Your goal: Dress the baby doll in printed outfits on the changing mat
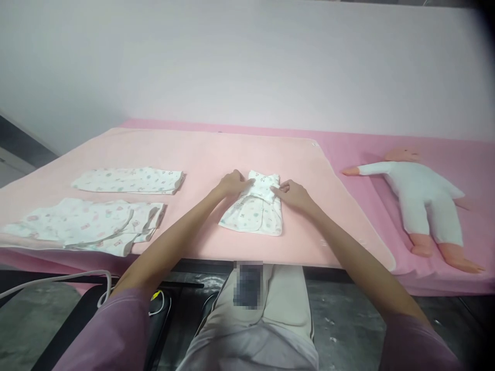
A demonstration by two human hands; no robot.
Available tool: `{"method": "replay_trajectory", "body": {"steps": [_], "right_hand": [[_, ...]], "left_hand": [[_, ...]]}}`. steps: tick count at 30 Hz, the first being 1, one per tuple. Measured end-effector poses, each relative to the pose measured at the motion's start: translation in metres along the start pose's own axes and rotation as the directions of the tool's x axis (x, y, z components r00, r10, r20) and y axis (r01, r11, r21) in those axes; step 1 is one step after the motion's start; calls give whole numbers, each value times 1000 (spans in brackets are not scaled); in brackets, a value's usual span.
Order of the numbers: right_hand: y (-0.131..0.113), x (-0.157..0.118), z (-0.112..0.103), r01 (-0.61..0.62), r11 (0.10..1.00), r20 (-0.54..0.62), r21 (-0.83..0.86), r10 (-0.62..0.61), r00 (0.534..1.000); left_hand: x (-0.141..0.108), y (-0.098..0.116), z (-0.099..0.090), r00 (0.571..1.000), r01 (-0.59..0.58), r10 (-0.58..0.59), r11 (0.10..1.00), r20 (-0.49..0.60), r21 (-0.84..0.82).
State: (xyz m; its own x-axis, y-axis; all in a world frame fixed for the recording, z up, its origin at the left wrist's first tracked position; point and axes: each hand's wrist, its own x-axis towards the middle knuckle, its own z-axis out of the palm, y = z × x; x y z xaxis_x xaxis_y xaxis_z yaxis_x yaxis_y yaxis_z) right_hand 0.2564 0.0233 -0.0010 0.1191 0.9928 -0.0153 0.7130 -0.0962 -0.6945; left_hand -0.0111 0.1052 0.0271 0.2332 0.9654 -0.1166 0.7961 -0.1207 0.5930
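Observation:
In front of me a small white baby garment with a pastel print lies partly folded on the light pink sheet. Its upper part is doubled over into a narrow band, while the lower part flares out flat. My left hand pinches the left edge of this band between thumb and fingers. At the band's right edge, my right hand has its fingers closed on the cloth too. Part of the fabric under the fingertips is hidden.
To the left lie a folded printed garment and, nearer the edge, a looser printed garment. A baby doll in a white suit lies at the right on the darker pink cover. A white cable runs below the table's left front.

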Motion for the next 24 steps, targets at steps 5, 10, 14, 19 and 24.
{"method": "replay_trajectory", "body": {"steps": [5,10,14,19,24], "right_hand": [[-17,13,-1,-44,997,190,-69,56,980],[-19,12,-4,-10,873,276,488,-143,951],[-21,-22,-5,168,838,95,519,-252,963],[-15,-73,-24,367,869,270,332,-461,846],[-7,-89,-20,419,888,258,187,-456,852]], "left_hand": [[14,3,-10,982,55,-47,998,182,-43],[8,4,-24,920,-21,191,897,343,-442],[-27,-6,-31,894,-242,416,762,168,-601],[-80,-26,-40,762,-392,550,813,343,-431],[-95,-41,-29,773,-404,541,822,330,-402]]}}
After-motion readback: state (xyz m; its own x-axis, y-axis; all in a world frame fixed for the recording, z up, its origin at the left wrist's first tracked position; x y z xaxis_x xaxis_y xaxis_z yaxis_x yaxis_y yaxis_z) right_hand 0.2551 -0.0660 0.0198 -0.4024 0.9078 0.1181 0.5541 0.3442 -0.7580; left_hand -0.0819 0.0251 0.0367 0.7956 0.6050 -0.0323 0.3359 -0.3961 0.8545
